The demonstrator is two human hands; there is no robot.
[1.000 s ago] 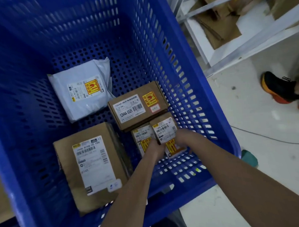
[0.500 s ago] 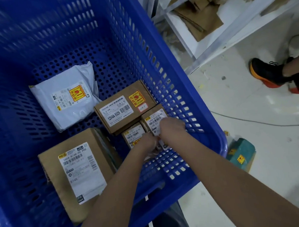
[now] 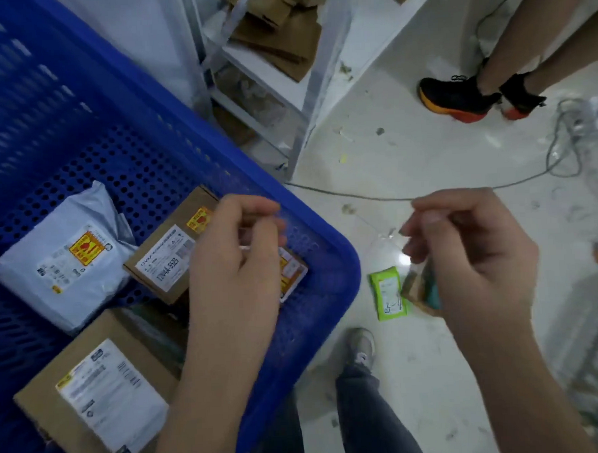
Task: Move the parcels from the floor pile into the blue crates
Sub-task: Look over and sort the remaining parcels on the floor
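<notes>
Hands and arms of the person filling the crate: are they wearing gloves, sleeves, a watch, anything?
Nothing shows. The left hand and right hand are bare, without gloves, rings or markings. Both forearms are uncovered to the picture's edge, with no sleeve, watch or band in sight.

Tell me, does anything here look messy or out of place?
Yes. A green packet and a small box lie loose on the floor outside the blue crate, and a grey cable trails across the scrap-littered floor.

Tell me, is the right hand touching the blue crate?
Apart. The head view shows the right hand out over the white floor, with bare floor between it and the blue crate rim.
</notes>
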